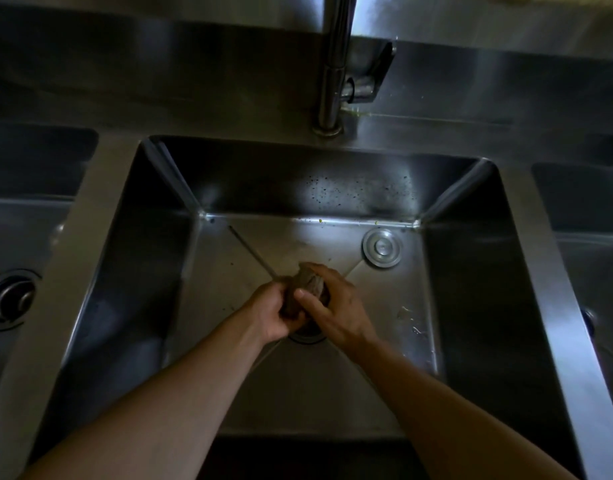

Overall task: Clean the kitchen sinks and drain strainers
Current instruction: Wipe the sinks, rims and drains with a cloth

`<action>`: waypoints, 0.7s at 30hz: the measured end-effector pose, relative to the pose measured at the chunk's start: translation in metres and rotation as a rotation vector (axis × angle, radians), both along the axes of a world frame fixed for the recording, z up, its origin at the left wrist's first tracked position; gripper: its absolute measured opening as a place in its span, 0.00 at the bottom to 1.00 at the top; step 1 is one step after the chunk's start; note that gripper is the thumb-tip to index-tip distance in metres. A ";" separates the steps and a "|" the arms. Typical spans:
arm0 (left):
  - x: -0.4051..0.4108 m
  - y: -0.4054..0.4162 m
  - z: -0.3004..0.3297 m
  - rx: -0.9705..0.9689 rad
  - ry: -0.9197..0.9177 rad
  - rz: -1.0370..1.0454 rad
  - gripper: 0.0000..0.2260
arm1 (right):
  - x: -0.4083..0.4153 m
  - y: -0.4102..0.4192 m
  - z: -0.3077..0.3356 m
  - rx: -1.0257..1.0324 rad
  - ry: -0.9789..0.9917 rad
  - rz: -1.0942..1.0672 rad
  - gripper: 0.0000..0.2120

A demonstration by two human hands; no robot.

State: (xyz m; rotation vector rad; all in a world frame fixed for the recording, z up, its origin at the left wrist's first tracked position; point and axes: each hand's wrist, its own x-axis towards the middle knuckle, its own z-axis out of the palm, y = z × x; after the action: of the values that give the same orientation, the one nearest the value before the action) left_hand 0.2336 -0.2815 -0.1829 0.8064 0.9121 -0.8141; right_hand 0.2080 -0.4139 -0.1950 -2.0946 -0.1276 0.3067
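Both my hands meet low in the middle steel sink (471, 306), just above its drain opening (307, 337). My left hand (274, 311) and my right hand (336, 306) both grip a brownish wad, which looks like a scrubbing pad or cloth (307, 287). What lies under the wad is hidden. A round metal drain cover (382, 248) lies flat on the sink floor at the back right, apart from my hands. Dark specks dot the back wall.
A tall faucet (334, 64) rises behind the sink at centre. A second sink with a drain strainer (9, 301) lies to the left, and a third sink (589, 237) to the right. Small bits of residue (407, 315) sit on the floor at right.
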 end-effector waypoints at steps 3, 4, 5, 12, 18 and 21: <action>-0.001 -0.002 -0.001 0.208 -0.157 -0.141 0.07 | -0.004 0.010 -0.004 0.086 0.096 -0.190 0.11; -0.002 -0.003 -0.001 0.255 -0.213 -0.171 0.05 | -0.004 0.013 -0.005 0.103 0.133 -0.244 0.12; -0.003 -0.005 -0.001 0.292 -0.262 -0.184 0.06 | -0.003 0.016 -0.005 0.128 0.173 -0.292 0.13; -0.001 -0.009 -0.017 0.600 -0.639 -0.341 0.11 | 0.021 0.024 -0.008 0.144 0.411 -0.407 0.14; -0.003 -0.014 -0.053 0.808 -0.707 -0.404 0.15 | 0.023 0.025 -0.038 0.019 0.559 -0.357 0.17; -0.005 -0.016 -0.070 0.865 -0.719 -0.455 0.14 | 0.023 0.026 -0.054 0.112 0.710 -0.431 0.17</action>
State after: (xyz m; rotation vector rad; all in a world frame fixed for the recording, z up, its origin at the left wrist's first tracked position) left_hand 0.2289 -0.2977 -0.2532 1.9620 0.3904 -0.4086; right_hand 0.2307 -0.3875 -0.2489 -1.7329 0.6993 0.7309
